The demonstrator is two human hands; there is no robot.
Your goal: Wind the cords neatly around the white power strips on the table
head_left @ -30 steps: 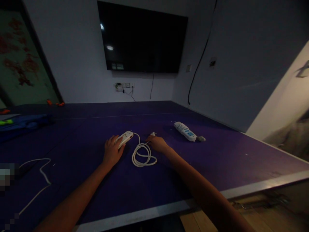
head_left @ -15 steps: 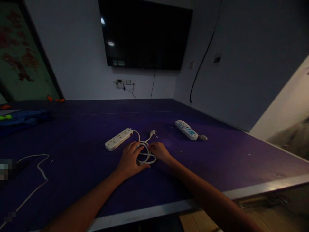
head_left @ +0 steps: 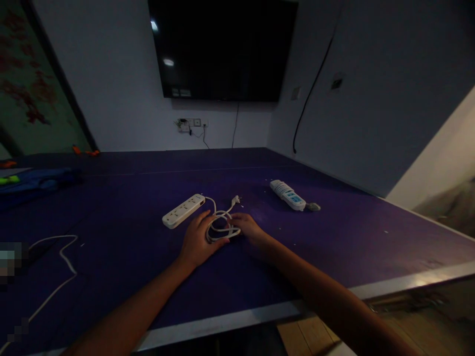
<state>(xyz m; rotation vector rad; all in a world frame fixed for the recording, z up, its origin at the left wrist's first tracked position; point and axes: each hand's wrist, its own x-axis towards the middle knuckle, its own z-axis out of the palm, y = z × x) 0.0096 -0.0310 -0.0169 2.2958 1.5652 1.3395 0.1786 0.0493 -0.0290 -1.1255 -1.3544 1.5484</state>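
A loose coil of white power cord (head_left: 221, 239) lies between my two hands, joined to a white power strip (head_left: 183, 211) just beyond them on the left. My left hand (head_left: 198, 241) curves round the coil's left side, thumb along the near edge and fingers on the far edge. At the coil's right side, my right hand (head_left: 249, 230) has its fingers closed on the cord, their tips partly hidden. The cord's plug (head_left: 235, 200) rests on the purple tabletop (head_left: 237, 282) past the coil.
A second power strip (head_left: 293, 199), its cord wound round it, lies to the right. A thin white cable (head_left: 69, 262) runs along the left, and blue cloth (head_left: 48, 179) sits at far left. Behind are a wall-mounted television (head_left: 226, 49) and a hanging black cable (head_left: 313, 89).
The coil has been drawn tighter and its near loops pulled in toward my left hand. My right hand has shifted slightly with the cord. The power strips stay in place.
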